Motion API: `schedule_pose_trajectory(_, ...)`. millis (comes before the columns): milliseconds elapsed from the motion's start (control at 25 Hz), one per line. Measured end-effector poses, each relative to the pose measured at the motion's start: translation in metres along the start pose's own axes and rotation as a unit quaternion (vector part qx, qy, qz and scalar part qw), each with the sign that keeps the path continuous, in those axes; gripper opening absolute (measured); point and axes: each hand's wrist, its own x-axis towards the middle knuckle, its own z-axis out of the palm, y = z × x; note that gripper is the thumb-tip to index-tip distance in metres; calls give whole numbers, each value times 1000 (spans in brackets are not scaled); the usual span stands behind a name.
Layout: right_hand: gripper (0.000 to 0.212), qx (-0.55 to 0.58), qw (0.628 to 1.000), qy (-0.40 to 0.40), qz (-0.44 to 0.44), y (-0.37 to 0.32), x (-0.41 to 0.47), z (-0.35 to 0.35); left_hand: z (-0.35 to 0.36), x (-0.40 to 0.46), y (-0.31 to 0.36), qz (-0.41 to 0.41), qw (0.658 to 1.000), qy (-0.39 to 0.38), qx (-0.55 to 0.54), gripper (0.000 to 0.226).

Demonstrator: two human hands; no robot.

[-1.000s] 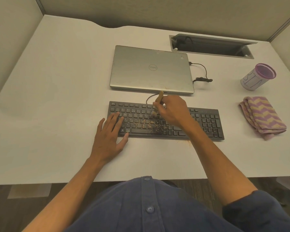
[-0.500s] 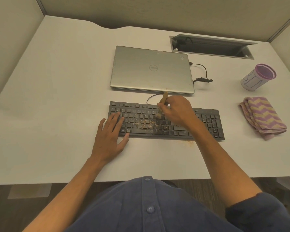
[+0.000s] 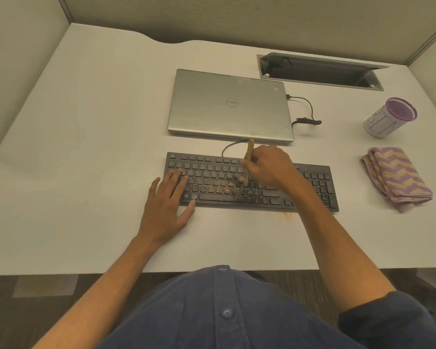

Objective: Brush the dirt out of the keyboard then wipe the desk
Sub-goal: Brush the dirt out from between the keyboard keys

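Observation:
A black keyboard [image 3: 312, 183] lies across the middle of the white desk [image 3: 86, 147]. Brown dirt [image 3: 233, 191] is scattered over its middle keys, and a few crumbs [image 3: 285, 215] lie on the desk just in front of it. My right hand [image 3: 269, 167] grips a small wooden-handled brush [image 3: 249, 151], its bristles down on the middle keys. My left hand [image 3: 166, 207] rests flat with straight fingers on the keyboard's left end. A folded purple and yellow zigzag cloth [image 3: 395, 176] lies to the right of the keyboard.
A shut silver laptop [image 3: 229, 104] sits behind the keyboard with a black cable [image 3: 308, 112] at its right side. A purple-rimmed cup [image 3: 388, 119] stands at the far right. An open cable hatch [image 3: 320, 71] is at the back.
My right hand and the brush have shifted slightly right and back along the middle keys. My left hand has stayed put on the keyboard's left end.

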Motion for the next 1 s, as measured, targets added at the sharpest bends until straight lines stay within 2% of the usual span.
schedule_pose_trajectory(120,35,28,999,34,4,6,-2,-3,1,0,-1,4,1000,-3,0,65)
schedule_pose_trajectory(280,35,22,999,-21,12,14,0,-6,1,0,-1,2,1000,-4,0,65)
schedule_pose_trajectory(400,34,34,999,35,19,16,-1,-10,1,0,0,2,1000,-6,-4,66)
schedule_pose_trajectory(560,33,20,999,-23,25,19,-4,-9,1,0,0,1,1000,-5,-4,65)
schedule_pose_trajectory(600,33,22,999,-20,24,19,-4,-10,0,0,-1,1,1000,-4,-5,65)
schedule_pose_trajectory(720,31,39,998,53,20,19,-6,-9,0,1,0,3,1000,0,-11,65)
schedule_pose_trajectory(760,32,37,998,54,19,20,-7,-7,0,1,0,2,1000,1,-11,65)
schedule_pose_trajectory(880,34,25,999,-6,25,25,-6,-7,0,1,0,4,1000,1,-11,65)
schedule_pose_trajectory(1000,34,39,998,43,24,24,-6,-10,0,0,-1,5,1000,2,-10,65)
